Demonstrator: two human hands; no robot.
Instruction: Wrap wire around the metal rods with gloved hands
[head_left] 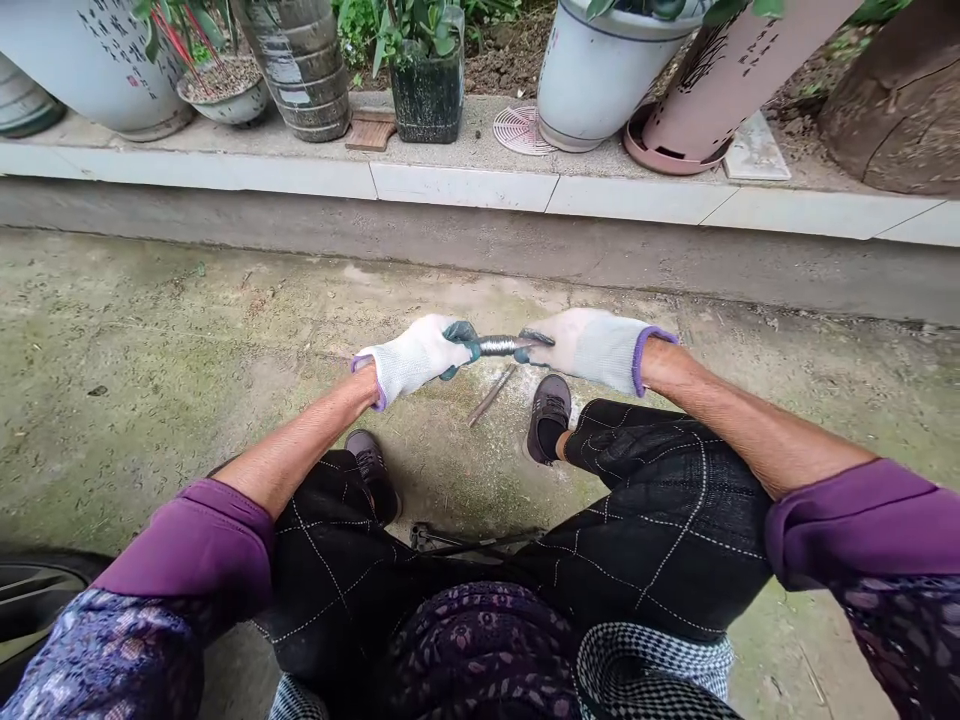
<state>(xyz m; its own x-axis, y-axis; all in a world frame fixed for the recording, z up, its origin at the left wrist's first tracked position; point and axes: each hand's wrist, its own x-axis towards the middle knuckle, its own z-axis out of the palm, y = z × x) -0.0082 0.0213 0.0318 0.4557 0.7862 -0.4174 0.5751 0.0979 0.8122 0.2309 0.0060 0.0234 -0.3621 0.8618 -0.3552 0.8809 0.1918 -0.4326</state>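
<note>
Both my hands wear white knit gloves with green palms and purple cuffs. My left hand [420, 355] is closed round one end of a short grey metal rod [497, 346]. Closed on the other end is my right hand [592, 345]. The rod lies level between them, held out above the concrete ground in front of my knees. On the ground just below it lies a thin stick-like metal piece [491, 395], between my two dark shoes [549, 415].
A raised white-tiled ledge [465, 185] runs across the back with several plant pots, a black pot [427, 95] and a round pink grille [523, 130]. A dark metal tool [465, 540] lies on the ground by my legs. A black object sits at lower left.
</note>
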